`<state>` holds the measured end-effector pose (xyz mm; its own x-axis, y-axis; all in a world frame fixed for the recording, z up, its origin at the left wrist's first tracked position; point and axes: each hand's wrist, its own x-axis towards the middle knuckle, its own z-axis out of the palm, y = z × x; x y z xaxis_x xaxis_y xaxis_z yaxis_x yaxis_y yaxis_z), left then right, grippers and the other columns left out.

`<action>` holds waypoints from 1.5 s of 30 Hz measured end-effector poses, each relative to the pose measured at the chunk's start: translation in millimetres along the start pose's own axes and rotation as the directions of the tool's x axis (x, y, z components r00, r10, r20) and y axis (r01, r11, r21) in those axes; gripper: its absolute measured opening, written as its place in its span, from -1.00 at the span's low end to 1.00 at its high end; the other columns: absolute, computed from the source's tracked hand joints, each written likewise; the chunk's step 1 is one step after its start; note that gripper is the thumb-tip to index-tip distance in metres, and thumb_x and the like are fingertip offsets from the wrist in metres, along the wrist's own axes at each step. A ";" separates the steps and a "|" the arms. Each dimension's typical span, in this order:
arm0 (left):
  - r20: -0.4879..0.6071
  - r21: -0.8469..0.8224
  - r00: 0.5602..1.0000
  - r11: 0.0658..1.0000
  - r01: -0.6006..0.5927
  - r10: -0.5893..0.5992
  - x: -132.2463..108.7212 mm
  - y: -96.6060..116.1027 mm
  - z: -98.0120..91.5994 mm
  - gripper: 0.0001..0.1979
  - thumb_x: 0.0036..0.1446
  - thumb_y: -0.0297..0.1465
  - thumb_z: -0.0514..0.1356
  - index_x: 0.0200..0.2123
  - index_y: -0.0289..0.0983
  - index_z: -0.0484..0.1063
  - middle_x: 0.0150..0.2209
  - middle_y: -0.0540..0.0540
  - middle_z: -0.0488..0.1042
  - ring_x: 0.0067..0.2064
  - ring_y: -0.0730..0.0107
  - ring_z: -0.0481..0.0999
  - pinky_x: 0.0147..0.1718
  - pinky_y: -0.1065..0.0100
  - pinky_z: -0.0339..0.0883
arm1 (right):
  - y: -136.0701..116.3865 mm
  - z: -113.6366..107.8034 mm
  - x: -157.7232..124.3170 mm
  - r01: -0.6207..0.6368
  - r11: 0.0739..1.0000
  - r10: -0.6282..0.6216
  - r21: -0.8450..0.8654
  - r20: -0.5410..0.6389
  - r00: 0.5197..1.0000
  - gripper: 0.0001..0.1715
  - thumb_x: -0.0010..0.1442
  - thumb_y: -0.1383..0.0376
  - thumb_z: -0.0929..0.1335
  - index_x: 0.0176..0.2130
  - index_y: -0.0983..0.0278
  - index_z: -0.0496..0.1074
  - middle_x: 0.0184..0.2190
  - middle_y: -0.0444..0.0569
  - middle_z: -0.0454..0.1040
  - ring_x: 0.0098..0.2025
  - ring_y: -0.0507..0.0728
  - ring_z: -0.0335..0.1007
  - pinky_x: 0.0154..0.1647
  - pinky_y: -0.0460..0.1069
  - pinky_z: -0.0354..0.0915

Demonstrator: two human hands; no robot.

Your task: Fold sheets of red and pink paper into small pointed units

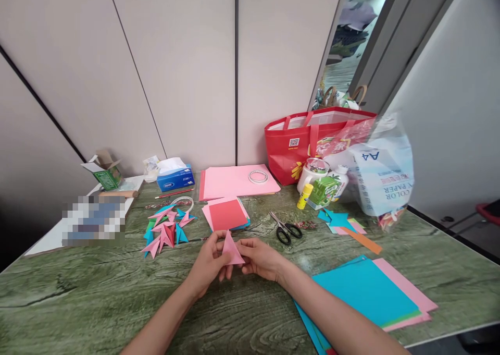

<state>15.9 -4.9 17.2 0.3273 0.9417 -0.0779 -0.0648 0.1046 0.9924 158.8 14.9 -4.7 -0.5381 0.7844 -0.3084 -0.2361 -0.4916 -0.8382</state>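
Between both hands, just above the table, is a small pink paper folded into a triangle (232, 249). My left hand (209, 264) grips its left side, thumb in front and fingers behind. My right hand (260, 258) pinches its right side between thumb and fingers. Right behind the hands lies a stack of square papers (228, 215), a red sheet on top. Several folded paper pieces (166, 231) in pink, blue, red and green are heaped to the left. Black-handled scissors (287, 230) lie a little to the right.
Large coloured sheets (363, 290) lie under and beside my right forearm. Paper scraps (339, 222), a yellow glue stick (305, 196), a green box (325, 192) and a red bag (285, 154) stand or lie at right. Pink sheets (224, 182) and a blue tissue box (175, 180) are behind.
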 end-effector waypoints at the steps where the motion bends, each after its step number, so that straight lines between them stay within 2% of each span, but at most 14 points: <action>1: -0.007 0.003 1.000 1.000 -0.002 0.002 0.0 0.1 -0.1 -0.64 -0.07 -0.41 0.16 -0.17 -0.26 0.13 -0.56 0.08 0.41 -0.75 0.65 0.24 -0.83 0.62 -0.02 | 1.2 1.1 0.1 0.002 1.000 -0.002 0.007 0.002 1.000 -0.57 -0.17 0.07 0.43 -0.46 0.37 0.35 -0.67 -0.22 0.30 -0.68 -0.13 0.18 -0.68 -0.22 0.18; 8: -0.058 -0.004 0.998 1.000 0.013 -0.013 0.7 1.3 -0.8 -0.60 -0.13 -0.48 0.16 -0.16 -0.26 0.16 -0.59 0.11 0.39 -0.76 0.68 0.19 -0.82 0.63 -0.08 | 9.6 8.1 3.6 0.186 0.978 -0.193 -0.097 -0.066 0.979 -0.54 -0.14 0.00 0.39 -0.56 0.36 0.30 -0.72 -0.25 0.24 -0.70 -0.13 0.11 -0.72 -0.19 0.13; 13: -0.044 -0.013 0.999 1.000 0.006 -0.006 0.0 2.7 0.6 -0.61 -0.10 -0.42 0.18 -0.15 -0.25 0.16 -0.57 0.08 0.40 -0.76 0.65 0.21 -0.82 0.61 -0.08 | 9.3 8.3 3.7 0.183 0.975 -0.188 -0.126 -0.032 0.982 -0.53 -0.11 -0.02 0.36 -0.56 0.35 0.28 -0.73 -0.25 0.23 -0.73 -0.13 0.08 -0.72 -0.18 0.08; 21: -0.012 0.048 0.999 0.998 -0.039 0.039 0.2 -1.8 -0.8 -0.60 -0.06 -0.36 0.19 -0.13 -0.26 0.14 -0.55 0.07 0.36 -0.69 0.62 0.25 -0.77 0.58 -0.02 | 9.5 4.8 2.6 0.297 0.878 -0.329 -0.375 -0.022 0.944 -0.51 0.01 -0.07 0.24 -0.55 0.31 0.24 -0.74 -0.25 0.21 -0.75 -0.11 0.03 -0.76 -0.17 -0.04; 25: 0.015 0.042 1.000 0.999 -0.016 0.015 -0.9 0.5 2.0 -0.53 -0.11 -0.34 0.24 -0.12 -0.29 0.17 -0.47 0.01 0.40 -0.59 0.55 0.33 -0.70 0.53 0.12 | 13.9 -0.1 7.8 0.279 0.859 -0.338 -0.430 -0.065 0.939 -0.54 0.03 -0.04 0.23 -0.57 0.29 0.20 -0.75 -0.26 0.16 -0.76 -0.10 -0.01 -0.77 -0.16 -0.08; 28: -0.019 0.040 0.999 0.999 -0.026 0.027 -1.4 3.1 4.1 -0.56 -0.10 -0.32 0.23 -0.13 -0.31 0.19 -0.52 0.03 0.39 -0.61 0.53 0.34 -0.68 0.51 0.16 | 14.7 1.0 9.7 0.294 0.834 -0.386 -0.467 -0.112 0.916 -0.58 0.05 0.00 0.24 -0.56 0.29 0.21 -0.78 -0.26 0.19 -0.76 -0.09 -0.01 -0.76 -0.16 -0.09; 31: -0.076 0.064 0.994 0.996 -0.068 0.073 0.2 2.6 3.1 -0.59 -0.07 -0.31 0.21 -0.14 -0.31 0.19 -0.61 0.08 0.35 -0.66 0.54 0.31 -0.72 0.52 0.13 | 10.4 3.5 6.9 0.334 0.855 -0.401 -0.396 -0.098 0.911 -0.59 0.02 0.00 0.27 -0.54 0.30 0.24 -0.76 -0.25 0.25 -0.75 -0.09 0.06 -0.72 -0.16 -0.02; 35: -0.122 0.072 0.985 0.991 -0.110 0.119 3.4 -0.6 0.0 -0.58 -0.07 -0.32 0.21 -0.14 -0.28 0.16 -0.65 0.13 0.32 -0.68 0.52 0.31 -0.75 0.53 0.13 | 3.3 2.7 1.6 0.274 0.947 -0.286 -0.168 -0.048 0.957 -0.59 -0.13 0.04 0.39 -0.50 0.33 0.30 -0.63 -0.17 0.37 -0.61 -0.04 0.27 -0.59 -0.13 0.17; 41: -0.110 0.027 0.989 0.995 -0.093 0.095 3.7 -0.5 -0.6 -0.62 -0.12 -0.34 0.25 -0.21 -0.29 0.23 -0.63 0.09 0.37 -0.67 0.52 0.32 -0.74 0.53 0.12 | 4.1 -1.9 2.1 0.227 0.966 -0.246 -0.124 -0.175 0.953 -0.59 -0.21 0.07 0.44 -0.59 0.37 0.33 -0.77 -0.24 0.26 -0.74 -0.13 0.06 -0.71 -0.17 -0.01; 45: -0.160 -0.071 0.985 0.994 -0.082 0.070 3.8 0.0 -4.2 -0.71 -0.11 -0.34 0.25 -0.29 -0.32 0.31 -0.55 -0.02 0.46 -0.57 0.46 0.40 -0.59 0.46 0.24 | 2.4 -4.9 2.2 0.222 0.975 -0.221 -0.010 -0.161 0.962 -0.60 -0.20 0.09 0.45 -0.52 0.36 0.35 -0.71 -0.23 0.32 -0.70 -0.13 0.15 -0.65 -0.18 0.09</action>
<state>13.2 0.0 16.5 0.1664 0.9858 -0.0228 -0.1579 0.0495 0.9862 161.0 17.2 -9.6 -0.3352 0.9240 -0.1838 -0.3417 -0.3011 -0.8903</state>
